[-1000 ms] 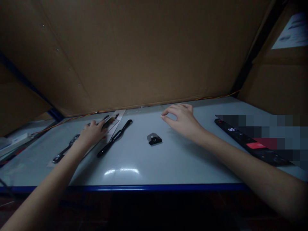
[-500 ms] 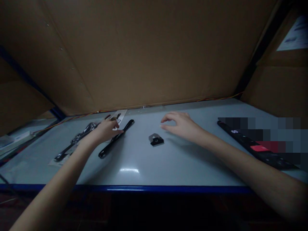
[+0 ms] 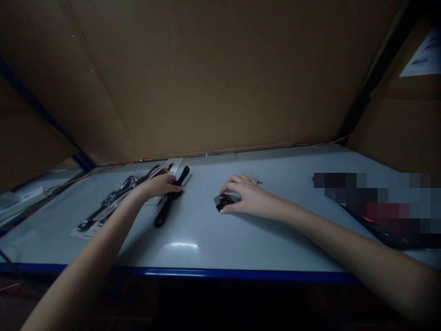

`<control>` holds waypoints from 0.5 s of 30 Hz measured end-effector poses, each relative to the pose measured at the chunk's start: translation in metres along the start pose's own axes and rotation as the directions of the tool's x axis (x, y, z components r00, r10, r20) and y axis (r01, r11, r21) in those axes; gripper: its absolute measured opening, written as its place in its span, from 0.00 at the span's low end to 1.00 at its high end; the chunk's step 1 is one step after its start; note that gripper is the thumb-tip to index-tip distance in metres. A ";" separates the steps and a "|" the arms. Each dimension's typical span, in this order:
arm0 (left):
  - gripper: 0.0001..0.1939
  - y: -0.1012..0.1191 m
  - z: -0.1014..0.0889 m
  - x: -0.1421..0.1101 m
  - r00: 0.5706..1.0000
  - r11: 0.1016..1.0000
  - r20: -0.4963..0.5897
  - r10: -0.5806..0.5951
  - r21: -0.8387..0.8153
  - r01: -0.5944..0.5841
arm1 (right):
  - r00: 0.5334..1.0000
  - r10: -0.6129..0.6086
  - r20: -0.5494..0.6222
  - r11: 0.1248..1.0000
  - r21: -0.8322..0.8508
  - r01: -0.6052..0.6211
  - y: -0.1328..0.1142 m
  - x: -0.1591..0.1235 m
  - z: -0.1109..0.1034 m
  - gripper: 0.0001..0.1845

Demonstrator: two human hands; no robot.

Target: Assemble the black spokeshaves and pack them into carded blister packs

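Note:
My left hand point(image 3: 161, 185) is closed around the middle of a black two-handled spokeshave body point(image 3: 163, 212). Its handles stick out to the far and near sides, slanting over the table. Further right, my right hand point(image 3: 243, 195) grips a spokeshave blade with a black cap point(image 3: 223, 202) between thumb and fingers, low at the tabletop. Part of the blade piece is hidden behind the fingers. A small shiny bit point(image 3: 259, 182) shows just beyond the right fingers; what it is I cannot make out.
Plastic-bagged black tools point(image 3: 119, 195) lie left of the left hand. The grey table point(image 3: 206, 234) has a blue front edge point(image 3: 220, 274). Cardboard walls point(image 3: 213, 82) enclose the back and sides. A dark item with red on it point(image 3: 389, 230), partly pixelated, lies right. A thin cable point(image 3: 99, 170) runs along the back.
My right hand has come down and left onto the blade piece and closed on it. My left hand has moved slightly right, turning the spokeshave body so its middle part shows.

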State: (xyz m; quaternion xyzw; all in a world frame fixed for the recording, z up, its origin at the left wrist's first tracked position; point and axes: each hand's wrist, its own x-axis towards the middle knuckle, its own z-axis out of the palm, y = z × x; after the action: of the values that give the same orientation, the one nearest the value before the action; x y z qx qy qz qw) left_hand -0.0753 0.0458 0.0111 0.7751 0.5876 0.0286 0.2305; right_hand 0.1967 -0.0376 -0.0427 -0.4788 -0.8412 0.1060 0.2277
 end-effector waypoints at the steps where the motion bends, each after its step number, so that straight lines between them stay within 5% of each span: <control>1: 0.20 0.004 0.000 -0.002 1.000 0.994 0.018 -0.023 -0.104 0.025 | 1.000 0.011 -0.002 1.000 0.007 -0.011 0.001 0.001 0.001 0.20; 4: 0.19 0.020 0.001 -0.009 0.997 0.911 0.081 -0.008 -0.410 0.041 | 0.998 0.059 0.002 0.997 0.046 -0.059 0.002 0.003 0.003 0.19; 8: 0.13 0.051 0.008 -0.013 0.994 0.713 0.028 0.108 -0.699 -0.057 | 0.992 0.125 0.015 0.986 0.107 -0.126 0.003 0.005 0.002 0.21; 15: 0.05 0.091 0.035 -0.003 0.985 0.435 0.025 0.170 -0.899 -0.053 | 0.989 0.138 0.045 0.946 0.288 -0.145 0.007 0.003 0.001 0.21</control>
State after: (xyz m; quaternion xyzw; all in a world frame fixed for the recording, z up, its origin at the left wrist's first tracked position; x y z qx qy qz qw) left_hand 0.0168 0.0130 0.0166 0.5738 0.4176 0.3061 0.6345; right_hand 0.1998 -0.0314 -0.0457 -0.4980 -0.7826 0.2504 0.2771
